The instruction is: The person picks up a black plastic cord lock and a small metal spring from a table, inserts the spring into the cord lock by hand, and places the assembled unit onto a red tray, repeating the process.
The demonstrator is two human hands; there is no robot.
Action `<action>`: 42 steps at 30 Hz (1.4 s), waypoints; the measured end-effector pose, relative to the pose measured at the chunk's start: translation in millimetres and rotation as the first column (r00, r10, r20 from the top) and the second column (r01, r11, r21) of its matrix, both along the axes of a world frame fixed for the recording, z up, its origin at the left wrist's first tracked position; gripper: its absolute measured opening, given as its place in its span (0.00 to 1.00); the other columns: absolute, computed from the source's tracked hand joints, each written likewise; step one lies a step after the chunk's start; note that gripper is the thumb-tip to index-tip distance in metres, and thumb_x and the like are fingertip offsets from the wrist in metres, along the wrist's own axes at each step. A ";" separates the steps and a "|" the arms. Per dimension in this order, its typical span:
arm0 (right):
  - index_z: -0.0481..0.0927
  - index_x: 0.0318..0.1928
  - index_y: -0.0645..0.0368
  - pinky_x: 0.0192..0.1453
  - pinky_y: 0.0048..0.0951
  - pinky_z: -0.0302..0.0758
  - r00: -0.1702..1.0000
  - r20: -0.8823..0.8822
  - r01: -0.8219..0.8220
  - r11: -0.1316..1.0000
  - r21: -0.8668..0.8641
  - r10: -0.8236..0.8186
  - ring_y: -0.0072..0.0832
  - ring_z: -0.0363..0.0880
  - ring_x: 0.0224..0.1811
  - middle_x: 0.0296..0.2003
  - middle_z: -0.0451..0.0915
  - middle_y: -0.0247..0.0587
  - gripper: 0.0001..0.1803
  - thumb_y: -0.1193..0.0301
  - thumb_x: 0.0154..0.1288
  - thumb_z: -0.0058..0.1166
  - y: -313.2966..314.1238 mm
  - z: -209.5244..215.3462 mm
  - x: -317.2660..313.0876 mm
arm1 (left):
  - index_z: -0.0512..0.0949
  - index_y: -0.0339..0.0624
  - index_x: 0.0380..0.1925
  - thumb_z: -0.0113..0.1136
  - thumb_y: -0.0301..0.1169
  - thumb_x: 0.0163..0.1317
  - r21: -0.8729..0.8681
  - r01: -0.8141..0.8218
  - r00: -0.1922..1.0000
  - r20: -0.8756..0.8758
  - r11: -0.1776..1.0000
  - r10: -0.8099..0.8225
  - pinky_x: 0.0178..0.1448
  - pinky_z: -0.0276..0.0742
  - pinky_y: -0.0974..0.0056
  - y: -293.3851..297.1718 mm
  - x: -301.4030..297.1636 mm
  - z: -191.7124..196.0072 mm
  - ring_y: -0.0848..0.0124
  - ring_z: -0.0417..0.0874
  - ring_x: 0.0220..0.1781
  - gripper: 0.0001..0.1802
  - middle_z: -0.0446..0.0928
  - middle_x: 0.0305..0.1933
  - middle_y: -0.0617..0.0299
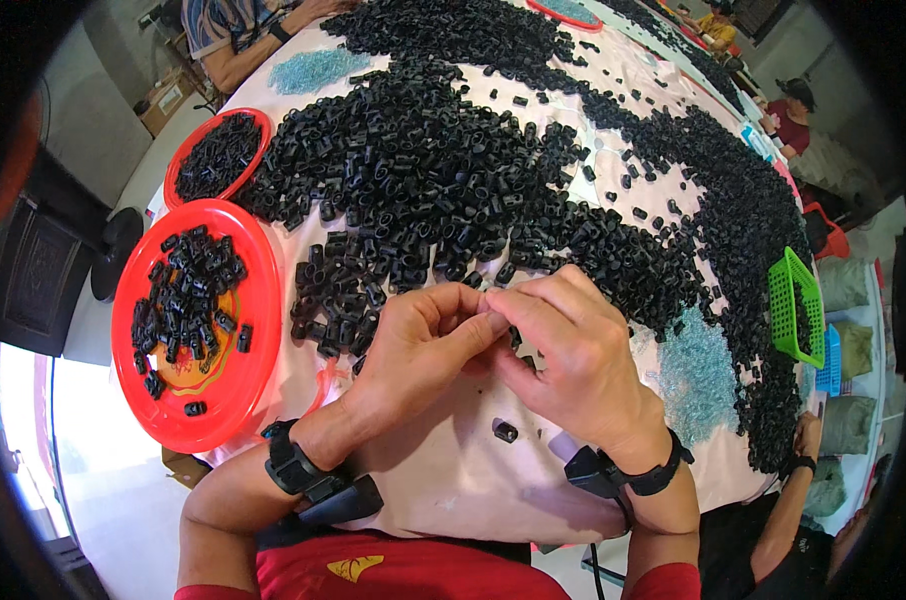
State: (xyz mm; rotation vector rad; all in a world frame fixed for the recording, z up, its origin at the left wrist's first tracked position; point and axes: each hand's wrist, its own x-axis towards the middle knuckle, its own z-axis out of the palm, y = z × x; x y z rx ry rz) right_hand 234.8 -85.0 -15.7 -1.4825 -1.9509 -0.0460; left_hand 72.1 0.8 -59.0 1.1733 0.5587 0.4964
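Observation:
My left hand [420, 342] and my right hand [579, 345] meet over the near part of the table, thumbs and forefingers pinched together. What they pinch is too small and too covered by the fingertips to make out. Just beyond the fingers spreads a large heap of small black hollow plastic parts [383, 150]. A single black part [505, 430] lies on the pale pink cloth [443, 470] below my hands. To the right of my right hand is a pile of small clear bluish pieces [697, 375].
On the left stand a red plate [258, 330] of black parts and a red bowl [264, 135] of thin black pieces. A green basket [795, 305] sits at the right edge. Other people's arms [783, 490] reach in at the lower right and far left [238, 62].

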 end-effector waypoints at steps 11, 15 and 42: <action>0.83 0.52 0.62 0.40 0.35 0.81 0.999 0.042 0.016 1.000 0.012 -0.016 0.40 0.78 0.40 0.38 0.81 0.41 0.29 0.80 0.43 0.71 -0.6 0.8 -6.4 | 0.82 0.37 0.48 0.62 0.36 0.75 -0.097 0.023 0.998 0.064 0.995 -0.016 0.50 0.84 0.67 3.1 -4.6 -0.1 0.76 0.85 0.47 0.13 0.86 0.45 0.63; 0.83 0.53 0.62 0.41 0.35 0.81 1.000 -0.003 0.001 1.000 0.006 -0.001 0.40 0.80 0.40 0.40 0.82 0.41 0.30 0.79 0.43 0.72 2.2 -0.7 -3.3 | 0.82 0.38 0.48 0.61 0.34 0.75 -0.198 0.052 0.995 0.091 0.979 -0.035 0.49 0.83 0.68 5.3 -7.0 1.6 0.76 0.86 0.45 0.11 0.86 0.43 0.62; 0.85 0.43 0.64 0.37 0.34 0.80 0.993 -0.049 -0.111 0.994 -0.006 0.111 0.38 0.80 0.32 0.35 0.83 0.42 0.21 0.78 0.42 0.72 9.2 -8.0 20.1 | 0.84 0.36 0.53 0.52 0.44 0.81 -0.237 0.238 0.963 0.182 0.942 -0.197 0.49 0.84 0.68 -2.8 -6.3 -2.5 0.77 0.86 0.44 0.22 0.87 0.44 0.62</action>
